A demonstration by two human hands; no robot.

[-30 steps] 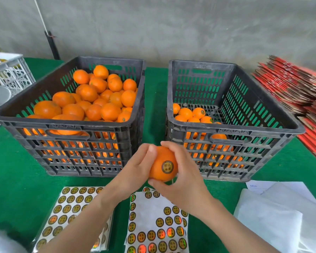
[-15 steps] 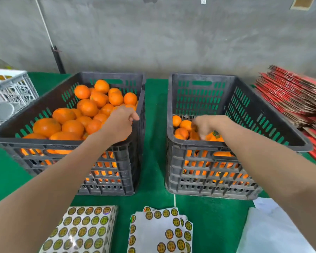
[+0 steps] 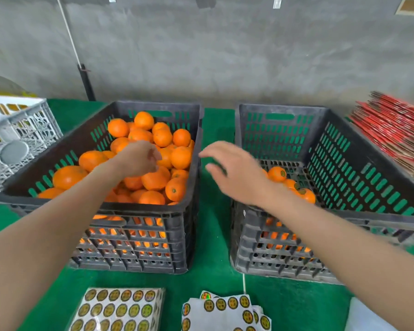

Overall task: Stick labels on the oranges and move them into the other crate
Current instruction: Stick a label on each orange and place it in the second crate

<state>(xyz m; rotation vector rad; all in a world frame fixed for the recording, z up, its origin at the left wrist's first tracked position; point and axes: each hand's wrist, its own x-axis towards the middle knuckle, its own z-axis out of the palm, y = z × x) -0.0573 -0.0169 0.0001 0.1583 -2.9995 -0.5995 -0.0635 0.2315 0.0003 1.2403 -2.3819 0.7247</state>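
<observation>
Left hand (image 3: pixel 139 158): reaches into the full crate (image 3: pixel 129 207), fingers curled down over the heaped oranges (image 3: pixel 153 180). I cannot tell whether they grip one yet.
Right hand (image 3: pixel 234 173): empty, fingers spread, above the gap between the crates.
Labelled oranges (image 3: pixel 276 174): a few lie in the other crate (image 3: pixel 368 217).
Doing it well: probably take a top orange and carry it back over the label sheets (image 3: pixel 120 306) on the desk (image 3: pixel 213 278).
Change: half a second ago the right hand was down among the labelled fruit. It has now lifted out and swung left.

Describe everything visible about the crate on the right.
The right crate is black slotted plastic, dusty-looking, with a handle cutout in its far wall. It stands upright on the green table cover. A few labelled oranges lie on its floor. The right hand hangs over its left wall.
</observation>
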